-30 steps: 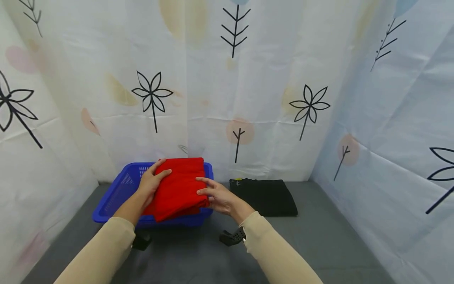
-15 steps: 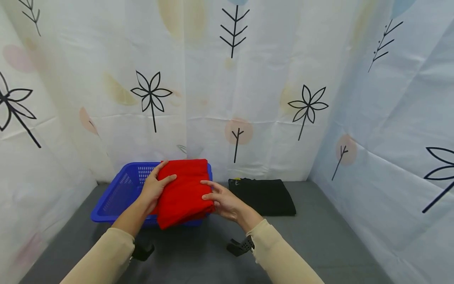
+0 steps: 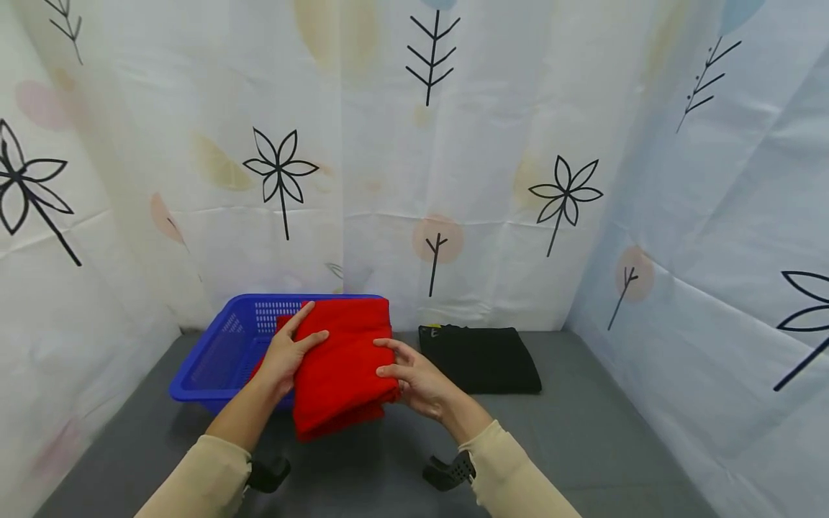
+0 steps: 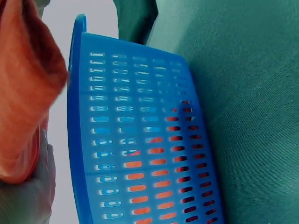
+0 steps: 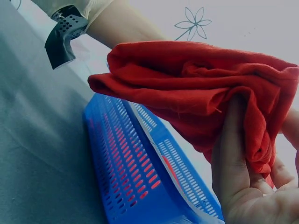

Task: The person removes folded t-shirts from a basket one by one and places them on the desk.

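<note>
A folded red cloth [image 3: 346, 360] is held between both hands, above the front right part of the blue plastic basket [image 3: 201, 395]. My left hand [image 3: 285, 354] grips its left side, with the thumb on top. At the right edge my right hand [image 3: 421, 381] pinches the layers, and in the right wrist view its fingers [image 5: 233, 154] reach under the folds. Whether the cloth is a garment cannot be told. More red fabric [image 3: 283, 321] lies in the basket and shows through the slots in the left wrist view.
A folded black cloth [image 3: 479, 361] lies on the grey tabletop [image 3: 583, 432], right of the basket. White patterned curtains [image 3: 492, 144] stand behind and at both sides. A black wrist mount [image 3: 449, 471] sits on each forearm.
Both hands have brought the red cloth nearer to me and slightly right, away from the basket's middle. More of the basket and the red fabric inside now shows. The black cloth has stayed put.
</note>
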`<state>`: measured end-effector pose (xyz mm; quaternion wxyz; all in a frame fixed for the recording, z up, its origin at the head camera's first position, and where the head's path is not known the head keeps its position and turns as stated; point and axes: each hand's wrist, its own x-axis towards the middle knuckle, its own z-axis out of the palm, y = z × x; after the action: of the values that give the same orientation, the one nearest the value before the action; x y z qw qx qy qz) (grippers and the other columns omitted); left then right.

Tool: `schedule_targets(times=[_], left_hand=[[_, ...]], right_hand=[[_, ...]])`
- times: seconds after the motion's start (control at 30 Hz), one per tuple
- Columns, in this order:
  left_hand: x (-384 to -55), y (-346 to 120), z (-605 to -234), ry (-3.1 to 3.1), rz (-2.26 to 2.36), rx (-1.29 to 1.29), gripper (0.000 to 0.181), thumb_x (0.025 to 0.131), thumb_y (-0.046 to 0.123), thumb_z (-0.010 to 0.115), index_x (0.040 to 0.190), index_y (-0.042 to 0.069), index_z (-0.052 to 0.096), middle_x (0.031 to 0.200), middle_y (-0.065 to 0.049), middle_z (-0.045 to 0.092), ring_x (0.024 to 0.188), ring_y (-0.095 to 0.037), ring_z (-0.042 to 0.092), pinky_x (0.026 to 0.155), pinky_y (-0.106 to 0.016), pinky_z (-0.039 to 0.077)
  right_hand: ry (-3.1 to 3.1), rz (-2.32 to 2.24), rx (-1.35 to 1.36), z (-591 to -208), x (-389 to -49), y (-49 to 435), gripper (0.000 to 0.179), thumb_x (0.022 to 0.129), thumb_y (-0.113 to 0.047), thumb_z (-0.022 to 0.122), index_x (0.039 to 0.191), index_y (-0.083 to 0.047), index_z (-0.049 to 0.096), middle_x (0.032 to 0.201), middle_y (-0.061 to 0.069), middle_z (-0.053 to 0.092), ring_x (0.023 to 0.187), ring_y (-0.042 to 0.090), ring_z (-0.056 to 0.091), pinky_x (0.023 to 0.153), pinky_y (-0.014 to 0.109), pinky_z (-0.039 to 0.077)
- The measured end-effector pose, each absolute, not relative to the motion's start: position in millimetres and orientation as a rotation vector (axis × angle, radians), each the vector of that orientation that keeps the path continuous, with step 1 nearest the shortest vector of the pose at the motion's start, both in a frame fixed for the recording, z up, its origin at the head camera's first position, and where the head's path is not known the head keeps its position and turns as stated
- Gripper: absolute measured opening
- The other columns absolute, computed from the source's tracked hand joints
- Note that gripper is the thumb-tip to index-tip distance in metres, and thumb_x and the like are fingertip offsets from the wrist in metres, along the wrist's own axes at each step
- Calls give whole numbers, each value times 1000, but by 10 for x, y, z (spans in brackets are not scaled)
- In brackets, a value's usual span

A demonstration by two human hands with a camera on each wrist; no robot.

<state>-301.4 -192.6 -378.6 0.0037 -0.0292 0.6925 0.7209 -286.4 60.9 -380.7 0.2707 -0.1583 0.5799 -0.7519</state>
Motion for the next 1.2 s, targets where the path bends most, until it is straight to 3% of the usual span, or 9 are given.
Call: schedule_targets(times=[0.2, 0.37, 0.5, 0.67, 1.03, 1.2], left_hand=[[-2956, -1866, -3828, 2158, 2263, -76, 75, 96, 24, 65, 156, 38, 23, 159, -12, 25, 115, -22, 52, 81, -24, 56], [-2906, -1818, -3855, 2242, 2212, -51, 75, 95, 26, 66, 156, 36, 24, 157, -13, 28, 123, -28, 46, 85, -23, 54], [-2847, -1794, -3876, 2342, 2139, -22, 76, 94, 30, 67, 157, 36, 24, 157, -14, 30, 130, -33, 44, 97, -35, 52], [-2779, -1761, -3914, 2427, 2085, 37, 78, 93, 34, 69, 157, 35, 24, 158, -14, 30, 134, -35, 41, 109, -51, 40], [-2685, -1679, -4004, 2467, 2021, 31, 78, 91, 37, 70, 155, 38, 26, 157, -15, 30, 134, -36, 38, 111, -56, 36], [-2634, -1646, -4089, 2541, 1946, 95, 78, 90, 38, 71, 155, 38, 27, 157, -12, 32, 133, -35, 44, 108, -54, 41]], right_hand=[[1560, -2028, -431, -3839, -2779, 681, 54, 96, -9, 59, 145, -15, 40, 144, 14, 41, 111, 29, 58, 81, 35, 59], [1578, -2011, -464, -3861, -2714, 753, 55, 95, -7, 58, 146, -14, 38, 144, 15, 41, 111, 28, 59, 80, 34, 59], [1579, -2004, -484, -3873, -2653, 807, 56, 95, -7, 58, 146, -12, 37, 144, 15, 42, 113, 29, 58, 81, 36, 59], [1576, -1999, -472, -3881, -2572, 878, 56, 96, -7, 58, 147, -11, 35, 143, 16, 42, 116, 29, 56, 88, 39, 57], [1570, -2037, -430, -3950, -2410, 996, 57, 94, -7, 62, 145, -9, 37, 143, 15, 42, 117, 28, 56, 92, 43, 55], [1566, -2045, -421, -4004, -2347, 1055, 57, 94, -7, 63, 145, -8, 37, 141, 15, 44, 118, 27, 55, 92, 42, 55]])
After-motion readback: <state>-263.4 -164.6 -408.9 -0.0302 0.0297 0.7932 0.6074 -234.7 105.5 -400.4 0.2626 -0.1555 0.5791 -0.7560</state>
